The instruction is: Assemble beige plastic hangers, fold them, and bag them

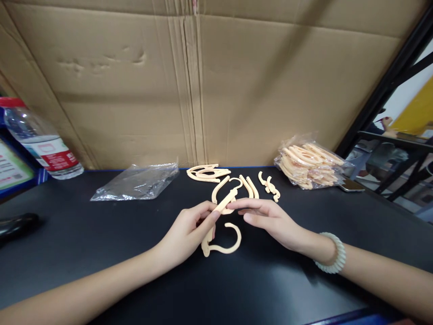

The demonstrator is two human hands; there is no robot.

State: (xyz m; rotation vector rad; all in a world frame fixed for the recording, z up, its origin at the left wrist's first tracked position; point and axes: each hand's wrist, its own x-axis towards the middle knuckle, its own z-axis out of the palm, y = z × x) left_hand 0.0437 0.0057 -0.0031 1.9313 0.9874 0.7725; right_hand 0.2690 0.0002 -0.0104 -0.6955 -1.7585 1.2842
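My left hand (186,230) is closed around a cream plastic folding clothes hanger (227,200), thumb on top. One arm of it points up and away, while its curved hook sticks out below the fingers to the right. The palm side of the grip is hidden. My right hand (275,221) is open, fingers stretched toward the hanger; the index fingertip is at its arm, and I cannot tell if it touches. Behind the hands lie loose curved hanger arms (252,186) and a thin hook (239,180). Small hook pieces (269,186) lie to their right.
More hanger parts (206,173) lie by the cardboard wall (270,90). A clear plastic bag (135,183) is flat at back left, near a water bottle (56,149). Bagged hanger parts (307,164) and a phone (352,185) are at right. A black object (18,223) sits far left.
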